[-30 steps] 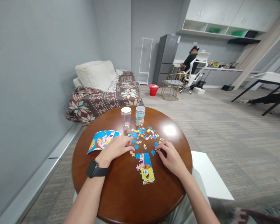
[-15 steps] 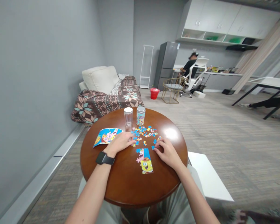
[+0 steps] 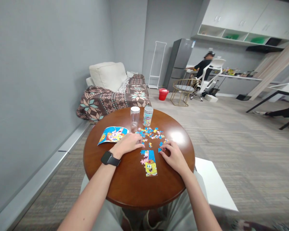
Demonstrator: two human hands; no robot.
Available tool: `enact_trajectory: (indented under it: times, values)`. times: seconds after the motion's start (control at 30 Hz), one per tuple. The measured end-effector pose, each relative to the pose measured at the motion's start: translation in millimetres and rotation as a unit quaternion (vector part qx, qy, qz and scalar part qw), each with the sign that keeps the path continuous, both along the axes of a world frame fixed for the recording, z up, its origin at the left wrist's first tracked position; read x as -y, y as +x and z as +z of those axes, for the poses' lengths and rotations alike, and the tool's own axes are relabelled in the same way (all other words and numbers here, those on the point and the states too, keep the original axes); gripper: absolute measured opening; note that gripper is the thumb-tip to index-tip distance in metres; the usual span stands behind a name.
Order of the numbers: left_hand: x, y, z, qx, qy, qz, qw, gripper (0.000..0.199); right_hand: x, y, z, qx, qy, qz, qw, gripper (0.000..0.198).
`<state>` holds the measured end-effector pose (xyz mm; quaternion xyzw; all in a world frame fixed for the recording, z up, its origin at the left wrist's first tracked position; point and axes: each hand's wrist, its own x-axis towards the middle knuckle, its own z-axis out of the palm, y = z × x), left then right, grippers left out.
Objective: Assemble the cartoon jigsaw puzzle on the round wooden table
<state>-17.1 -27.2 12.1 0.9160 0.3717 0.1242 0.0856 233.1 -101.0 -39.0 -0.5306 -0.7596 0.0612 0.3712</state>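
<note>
A partly joined jigsaw puzzle [image 3: 151,168] with a yellow cartoon face lies flat on the round wooden table [image 3: 130,189]. Beyond it spreads a pile of loose puzzle pieces [image 3: 149,131]. My left hand [image 3: 130,143], a black watch on its wrist, rests palm down at the pile's left edge, fingers loosely bent and thumb stretched out; pieces beneath it are partly hidden. On the right, my right hand [image 3: 172,155] keeps thumb and forefinger apart beside a blue puzzle piece [image 3: 159,150]. Whether the fingertips touch that piece is too small to tell.
A curled picture sheet [image 3: 112,134] lies at the left. Behind the pile stand a clear jar [image 3: 135,118] and a printed can [image 3: 148,117]. Past the table are a covered sofa [image 3: 115,98], a red bucket [image 3: 163,94] and a seated person [image 3: 202,68].
My left hand has shifted slightly right, over pieces at the pile's edge. My right hand stays near the blue piece. The whole view has tilted a little.
</note>
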Motion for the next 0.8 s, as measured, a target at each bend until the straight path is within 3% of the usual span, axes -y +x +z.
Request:
enact_trajectory:
  times: [0.2,0.37,0.47,0.67,0.8]
  values:
    - [7.0,13.9,2.0,0.009,-0.031,-0.125,0.992,0.016,-0.4,0.0,0.4,0.000,-0.012,0.013,1.000,0.014]
    - [11.2,19.7,-0.7,-0.013,-0.020,-0.153,0.988,0.015,-0.9,-0.3,2.1,-0.003,-0.022,0.016,1.000,0.014]
    - [13.3,20.3,0.6,-0.018,-0.011,-0.127,0.992,0.019,-0.3,-0.3,3.6,-0.004,-0.029,0.018,0.999,0.012]
    - [7.4,15.2,0.3,-0.055,0.041,-0.010,0.998,0.015,-0.3,-0.4,3.1,-0.009,-0.028,0.017,0.999,0.015]
    - [1.9,10.3,-1.5,-0.074,0.044,0.017,0.996,0.017,-1.8,0.4,0.5,-0.009,-0.024,0.011,1.000,0.016]
